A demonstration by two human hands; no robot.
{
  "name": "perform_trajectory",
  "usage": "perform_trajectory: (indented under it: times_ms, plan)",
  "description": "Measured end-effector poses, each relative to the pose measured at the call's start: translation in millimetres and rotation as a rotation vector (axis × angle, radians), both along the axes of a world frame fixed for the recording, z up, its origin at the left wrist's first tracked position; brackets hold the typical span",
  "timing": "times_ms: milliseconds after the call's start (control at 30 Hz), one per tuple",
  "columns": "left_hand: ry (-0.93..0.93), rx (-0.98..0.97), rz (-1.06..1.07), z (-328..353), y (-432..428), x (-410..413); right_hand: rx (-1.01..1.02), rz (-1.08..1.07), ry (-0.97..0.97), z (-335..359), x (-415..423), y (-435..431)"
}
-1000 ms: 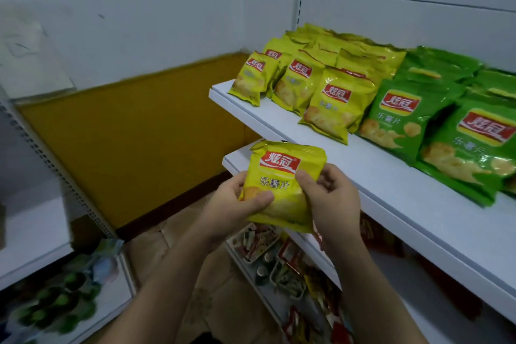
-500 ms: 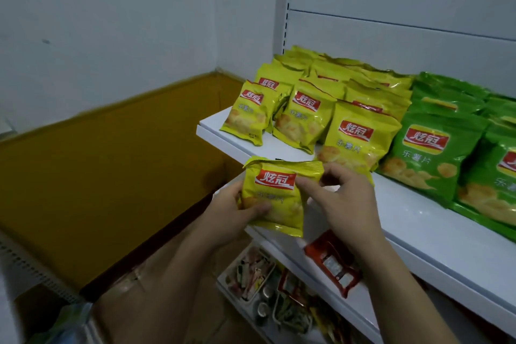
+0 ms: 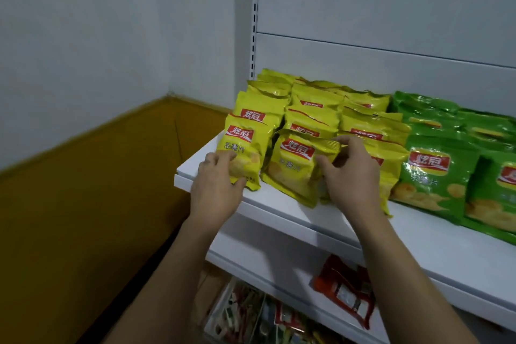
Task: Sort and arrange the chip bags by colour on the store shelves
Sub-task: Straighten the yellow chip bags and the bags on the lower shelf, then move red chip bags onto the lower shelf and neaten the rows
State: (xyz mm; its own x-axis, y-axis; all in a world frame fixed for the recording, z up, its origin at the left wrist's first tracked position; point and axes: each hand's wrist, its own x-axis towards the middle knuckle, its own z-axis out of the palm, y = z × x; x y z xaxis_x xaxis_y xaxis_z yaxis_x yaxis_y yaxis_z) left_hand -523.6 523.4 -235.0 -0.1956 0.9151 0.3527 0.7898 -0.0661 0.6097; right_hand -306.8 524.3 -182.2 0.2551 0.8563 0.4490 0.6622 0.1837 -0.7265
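**Hands up on the top shelf, one yellow bag each**

Half a second ago both hands shared a single yellow bag in the air, just off the shelf edge. They have since gone up and forward onto the front row of the top shelf point(image 3: 279, 204) and parted. Which of the front bags is the carried one, I cannot tell.

Head view: the left hand point(image 3: 216, 193) grips the lower end of the left yellow bag point(image 3: 245, 145), fingers on its face and thumb under its bottom seam. That bag stands at the shelf's left front corner. The right hand point(image 3: 353, 179) pinches the upper right corner of the middle yellow bag point(image 3: 293, 167), thumb on the front and fingers over the top edge. This bag leans back just beside the left one, its bottom resting on the shelf.

Behind both, the yellow stack point(image 3: 312, 109) rises in rows toward the back panel. The green bags point(image 3: 430, 173) touch it on the right. A red packet point(image 3: 343, 290) lies on the lower shelf point(image 3: 279, 257).
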Motion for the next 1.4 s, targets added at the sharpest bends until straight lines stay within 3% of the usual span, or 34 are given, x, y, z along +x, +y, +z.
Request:
perform_trajectory:
  times_ms: [200,600,1000,1200,1400]
  plan:
    - [0.060,0.026,0.023,-6,16,3,0.033,-0.165,-0.331,-1,-9,7]
    - [-0.028,0.112,-0.021,-23,11,-1,0.141,-0.129,-0.371,-14,-18,-7]
    - [0.031,0.128,-0.029,-32,-31,2,0.277,0.165,-0.527,-51,-15,-68]
    - [0.128,0.197,0.034,-47,-81,35,0.158,0.328,-0.477,-80,26,-102]
    - [0.145,0.027,0.069,-77,-140,87,0.043,0.497,-0.539,-117,81,-137]
